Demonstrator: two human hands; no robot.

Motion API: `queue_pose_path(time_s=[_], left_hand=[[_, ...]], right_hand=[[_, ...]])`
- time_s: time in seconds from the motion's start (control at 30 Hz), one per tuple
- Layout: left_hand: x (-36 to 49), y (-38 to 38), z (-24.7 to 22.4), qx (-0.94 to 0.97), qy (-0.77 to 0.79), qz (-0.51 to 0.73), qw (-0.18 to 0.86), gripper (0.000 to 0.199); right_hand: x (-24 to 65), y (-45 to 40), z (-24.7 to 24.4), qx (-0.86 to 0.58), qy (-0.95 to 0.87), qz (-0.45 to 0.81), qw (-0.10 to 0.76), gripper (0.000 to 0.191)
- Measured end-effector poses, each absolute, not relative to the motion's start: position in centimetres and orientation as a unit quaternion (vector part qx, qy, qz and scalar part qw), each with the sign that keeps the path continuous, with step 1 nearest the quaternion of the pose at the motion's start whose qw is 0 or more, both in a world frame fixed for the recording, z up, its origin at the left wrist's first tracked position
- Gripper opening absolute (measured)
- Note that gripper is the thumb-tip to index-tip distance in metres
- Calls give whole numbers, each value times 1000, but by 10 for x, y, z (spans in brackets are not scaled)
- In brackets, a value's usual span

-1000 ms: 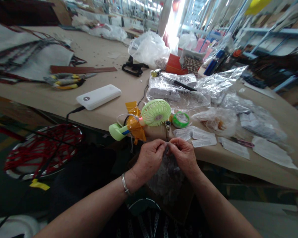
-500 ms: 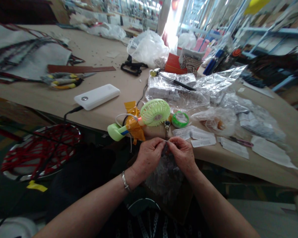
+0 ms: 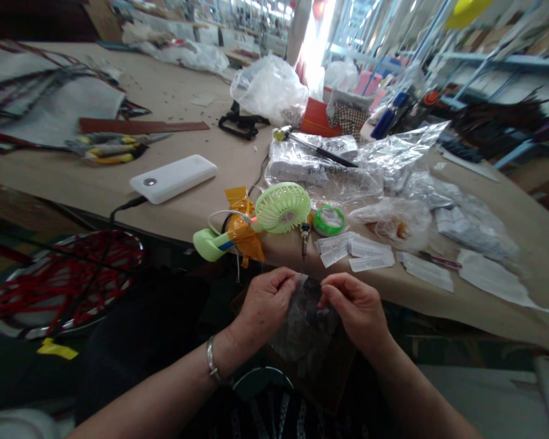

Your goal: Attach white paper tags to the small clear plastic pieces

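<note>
My left hand (image 3: pixel 269 302) pinches a small whitish, see-through piece (image 3: pixel 302 278) between thumb and forefinger. To its right, my right hand (image 3: pixel 354 305) has thumb and fingertips pressed together. Whatever is in that pinch, if anything, is too small to make out. Below both hands hangs a clear plastic bag (image 3: pixel 304 332) with pale pieces in it. Just beyond the hands, at the table edge, a slim tool with a thin metal tip (image 3: pixel 304 236) points toward me. Beside it are a green round container (image 3: pixel 328 221) and printed paper slips (image 3: pixel 370 253).
A green handheld fan (image 3: pixel 283 207) is taped at the table edge with orange tape. A cable runs from the white power bank (image 3: pixel 174 178). Farther back lie a hammer (image 3: pixel 318 148) on wrapped packs, pliers (image 3: pixel 112 148) and a plastic bag (image 3: pixel 269 88). A red-strapped stool (image 3: pixel 68 280) stands left.
My hands have come apart and moved slightly lower, away from the tool's tip. The right hand has shifted right; the small piece stays in the left.
</note>
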State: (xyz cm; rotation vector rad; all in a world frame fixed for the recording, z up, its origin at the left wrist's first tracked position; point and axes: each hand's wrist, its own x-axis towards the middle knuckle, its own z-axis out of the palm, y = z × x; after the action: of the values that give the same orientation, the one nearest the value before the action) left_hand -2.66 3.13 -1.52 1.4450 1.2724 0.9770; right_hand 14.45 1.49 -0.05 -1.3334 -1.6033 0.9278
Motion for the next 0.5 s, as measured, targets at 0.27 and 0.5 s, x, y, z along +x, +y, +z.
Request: queue_pose_path(time_s=[0.27, 0.5], left_hand=[[-26, 33, -37, 615, 536, 359, 454, 25], [-17, 25, -42, 600, 528, 352, 487, 18]], right_hand=[[172, 37, -4, -532, -801, -122, 246, 27], [175, 47, -17, -501, -803, -136, 293, 16]])
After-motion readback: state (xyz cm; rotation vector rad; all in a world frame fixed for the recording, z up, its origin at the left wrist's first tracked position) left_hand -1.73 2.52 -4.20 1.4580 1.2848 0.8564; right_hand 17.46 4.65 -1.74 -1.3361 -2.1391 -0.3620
